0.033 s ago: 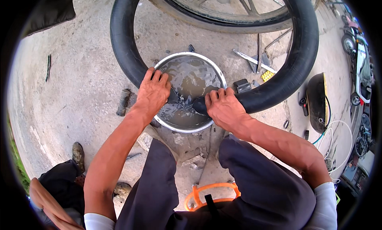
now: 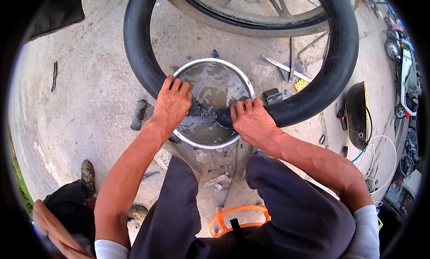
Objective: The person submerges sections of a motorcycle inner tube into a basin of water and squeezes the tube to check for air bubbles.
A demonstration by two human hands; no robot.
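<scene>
A black inflated inner tube (image 2: 344, 48) arcs up and away from me, its near section dipping into a round metal basin (image 2: 246, 75) of murky water (image 2: 215, 86). My left hand (image 2: 172, 102) is closed round the tube at the basin's left rim. At the right rim my right hand (image 2: 254, 120) grips the tube too, fingers curled over it. Between my hands the tube's lowest part is under water and hidden. Small bubbles and ripples break the surface there.
Beyond the basin lies a spoked wheel with its tyre (image 2: 251, 26). Tyre levers (image 2: 278, 64) and a yellow patch sheet (image 2: 301, 85) lie to the right. Farther right are a black tank (image 2: 357, 115) and a white hose (image 2: 389, 140). An orange stool (image 2: 239, 209) is below me; another person's boot (image 2: 88, 176) shows left.
The water's surface pattern has shifted, with froth bubbling between my hands. Both hands and the inner tube have kept nearly the same place.
</scene>
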